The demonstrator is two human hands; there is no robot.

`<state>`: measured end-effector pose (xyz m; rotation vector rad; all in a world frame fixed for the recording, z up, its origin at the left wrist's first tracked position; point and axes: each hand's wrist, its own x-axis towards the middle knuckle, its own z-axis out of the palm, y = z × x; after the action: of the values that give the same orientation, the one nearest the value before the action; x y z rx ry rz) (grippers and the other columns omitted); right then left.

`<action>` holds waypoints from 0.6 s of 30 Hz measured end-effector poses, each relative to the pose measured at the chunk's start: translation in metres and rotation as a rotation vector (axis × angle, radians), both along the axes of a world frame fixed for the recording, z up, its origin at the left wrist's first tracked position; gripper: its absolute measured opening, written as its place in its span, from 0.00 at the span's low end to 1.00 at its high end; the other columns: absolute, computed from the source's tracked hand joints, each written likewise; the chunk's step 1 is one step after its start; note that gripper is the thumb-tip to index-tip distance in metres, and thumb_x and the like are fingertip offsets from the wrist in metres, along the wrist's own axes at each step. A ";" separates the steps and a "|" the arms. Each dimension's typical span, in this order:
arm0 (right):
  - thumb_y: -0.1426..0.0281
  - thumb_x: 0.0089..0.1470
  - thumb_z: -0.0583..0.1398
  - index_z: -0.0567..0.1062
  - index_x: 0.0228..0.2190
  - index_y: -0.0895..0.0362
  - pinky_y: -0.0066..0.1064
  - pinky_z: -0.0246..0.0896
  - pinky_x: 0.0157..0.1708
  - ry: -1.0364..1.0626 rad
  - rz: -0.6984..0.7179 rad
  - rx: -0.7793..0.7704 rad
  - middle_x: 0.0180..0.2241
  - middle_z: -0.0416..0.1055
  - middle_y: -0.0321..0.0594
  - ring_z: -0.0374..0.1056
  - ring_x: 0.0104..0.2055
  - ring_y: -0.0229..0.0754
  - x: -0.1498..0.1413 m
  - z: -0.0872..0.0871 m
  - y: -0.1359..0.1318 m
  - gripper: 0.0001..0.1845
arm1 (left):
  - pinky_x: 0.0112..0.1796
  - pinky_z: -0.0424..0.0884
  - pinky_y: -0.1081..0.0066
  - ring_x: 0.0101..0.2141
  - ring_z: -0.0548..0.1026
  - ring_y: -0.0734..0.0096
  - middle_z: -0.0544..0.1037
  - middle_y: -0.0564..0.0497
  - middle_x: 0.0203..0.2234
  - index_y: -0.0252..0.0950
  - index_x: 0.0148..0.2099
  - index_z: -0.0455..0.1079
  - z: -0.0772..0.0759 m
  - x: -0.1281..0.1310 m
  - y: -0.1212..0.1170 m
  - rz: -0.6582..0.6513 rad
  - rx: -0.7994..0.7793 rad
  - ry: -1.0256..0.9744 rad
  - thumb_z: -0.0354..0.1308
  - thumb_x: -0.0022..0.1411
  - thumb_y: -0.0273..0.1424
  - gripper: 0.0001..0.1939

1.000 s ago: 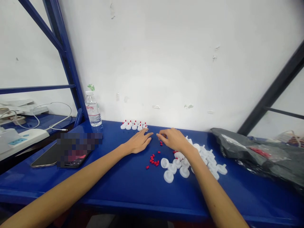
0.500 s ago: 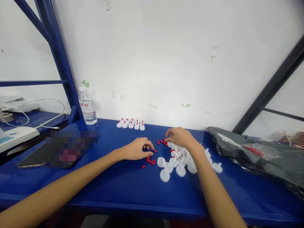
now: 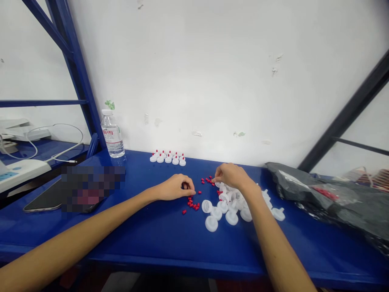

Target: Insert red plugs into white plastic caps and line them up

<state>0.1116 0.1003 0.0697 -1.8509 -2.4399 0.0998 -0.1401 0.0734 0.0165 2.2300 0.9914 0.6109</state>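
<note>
White wall [image 3: 194, 81] is seen behind a blue tabletop [image 3: 146, 239], over which both hands are held. Well left of the left fingers, a power strip [image 3: 26, 169], a smartphone [image 3: 45, 198] and, farther back, an upright water bottle [image 3: 112, 136] are found. Beyond the left fingertips, red-tipped nozzle lids [image 3: 168, 159] are set in two rows near the wall. On the left hand [image 3: 174, 187], thumb and fingers are bent together; whether anything is gripped cannot be told. Loose red tip caps [image 3: 190, 204] are clustered just beside those fingertips, with more scattered just left of the right fingers. The right hand [image 3: 232, 176] is curled as for a pinch, any grip being hidden. White nozzle lids [image 3: 231, 217] are heaped beneath and around its wrist, nearer than its fingers; well to their right, a dark plastic bag [image 3: 349, 202] is laid.
</note>
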 end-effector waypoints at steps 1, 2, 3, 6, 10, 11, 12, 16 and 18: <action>0.58 0.50 0.68 0.82 0.30 0.50 0.31 0.58 0.33 -0.005 -0.008 0.003 0.35 0.80 0.38 0.74 0.38 0.45 0.000 -0.001 0.000 0.09 | 0.32 0.67 0.75 0.30 0.74 0.71 0.80 0.50 0.30 0.35 0.37 0.78 0.000 0.000 0.001 -0.001 -0.021 -0.007 0.62 0.59 0.38 0.11; 0.57 0.49 0.69 0.82 0.30 0.49 0.32 0.58 0.33 -0.011 -0.021 0.001 0.35 0.80 0.39 0.74 0.39 0.45 0.001 -0.001 0.001 0.10 | 0.32 0.67 0.75 0.30 0.74 0.71 0.80 0.49 0.30 0.34 0.37 0.78 0.001 -0.001 0.002 -0.001 -0.043 -0.009 0.62 0.59 0.38 0.12; 0.56 0.48 0.69 0.82 0.31 0.49 0.32 0.58 0.33 -0.016 -0.031 -0.006 0.35 0.80 0.39 0.74 0.39 0.46 0.001 -0.002 0.001 0.11 | 0.31 0.67 0.75 0.30 0.74 0.71 0.80 0.49 0.30 0.34 0.37 0.79 0.002 -0.001 0.002 -0.003 -0.062 -0.006 0.62 0.59 0.39 0.12; 0.57 0.46 0.70 0.82 0.31 0.49 0.32 0.58 0.32 -0.018 -0.038 -0.028 0.34 0.80 0.39 0.74 0.38 0.46 0.002 -0.003 0.003 0.11 | 0.32 0.67 0.75 0.31 0.75 0.70 0.81 0.48 0.32 0.35 0.39 0.80 0.004 -0.003 0.003 -0.007 -0.098 0.013 0.62 0.60 0.39 0.13; 0.56 0.50 0.67 0.81 0.30 0.50 0.31 0.57 0.32 0.042 -0.011 0.009 0.33 0.80 0.39 0.74 0.37 0.46 0.001 0.000 0.001 0.11 | 0.34 0.68 0.75 0.32 0.75 0.70 0.81 0.47 0.34 0.34 0.38 0.80 0.005 -0.004 0.003 -0.034 -0.081 0.022 0.62 0.60 0.39 0.13; 0.55 0.51 0.67 0.80 0.30 0.51 0.31 0.57 0.31 0.071 -0.004 0.025 0.33 0.80 0.39 0.74 0.37 0.45 0.000 0.001 0.000 0.13 | 0.34 0.68 0.75 0.32 0.75 0.70 0.81 0.47 0.34 0.34 0.37 0.80 0.005 -0.004 0.003 -0.037 -0.074 0.024 0.62 0.60 0.39 0.13; 0.54 0.52 0.66 0.80 0.30 0.51 0.31 0.57 0.31 0.102 0.004 0.044 0.33 0.80 0.39 0.74 0.36 0.45 0.000 0.003 -0.002 0.14 | 0.34 0.68 0.75 0.32 0.75 0.70 0.81 0.47 0.33 0.34 0.37 0.80 0.005 -0.004 0.003 -0.040 -0.065 0.027 0.62 0.60 0.39 0.13; 0.52 0.54 0.64 0.79 0.29 0.51 0.30 0.57 0.30 0.216 0.032 0.106 0.34 0.79 0.37 0.73 0.35 0.43 -0.005 0.006 -0.006 0.15 | 0.33 0.67 0.75 0.32 0.75 0.70 0.82 0.47 0.34 0.35 0.40 0.81 0.005 -0.009 0.007 -0.067 -0.072 0.041 0.61 0.62 0.40 0.15; 0.51 0.55 0.62 0.79 0.29 0.51 0.30 0.58 0.31 0.275 0.059 0.101 0.34 0.79 0.37 0.73 0.34 0.43 -0.007 0.007 -0.007 0.17 | 0.35 0.68 0.74 0.34 0.76 0.70 0.82 0.46 0.36 0.35 0.41 0.81 0.007 -0.013 0.010 -0.110 -0.095 0.047 0.61 0.62 0.39 0.14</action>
<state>0.1045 0.0930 0.0766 -1.6056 -2.2671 0.2146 -0.1529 0.0834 0.0236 2.2068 0.8952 0.4555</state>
